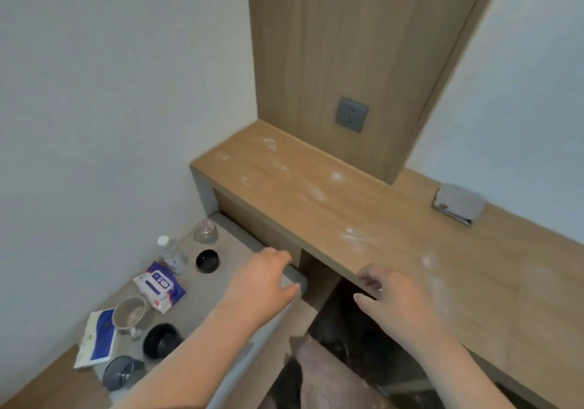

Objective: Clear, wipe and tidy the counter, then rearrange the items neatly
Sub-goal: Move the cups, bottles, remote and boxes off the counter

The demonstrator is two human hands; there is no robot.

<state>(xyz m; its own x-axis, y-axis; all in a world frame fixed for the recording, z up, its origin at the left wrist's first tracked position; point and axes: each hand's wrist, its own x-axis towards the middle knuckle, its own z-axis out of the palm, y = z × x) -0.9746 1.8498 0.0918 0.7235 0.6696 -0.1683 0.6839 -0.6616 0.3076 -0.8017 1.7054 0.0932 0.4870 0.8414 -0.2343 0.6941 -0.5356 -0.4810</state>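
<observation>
You will find no word, brand or number here that can be read. At about eight o'clock from the middle of the view, the wipes packet [159, 285] carries a dark blue label with white marks, but its print is too blurred to make out. Further down, at seven o'clock, the white-and-blue box [96, 339] shows a small mark near its white edge, which is also illegible. Just beside the packet, towards nine o'clock, the clear bottle [173, 255] bears faint print low on its side, too small to tell.
</observation>
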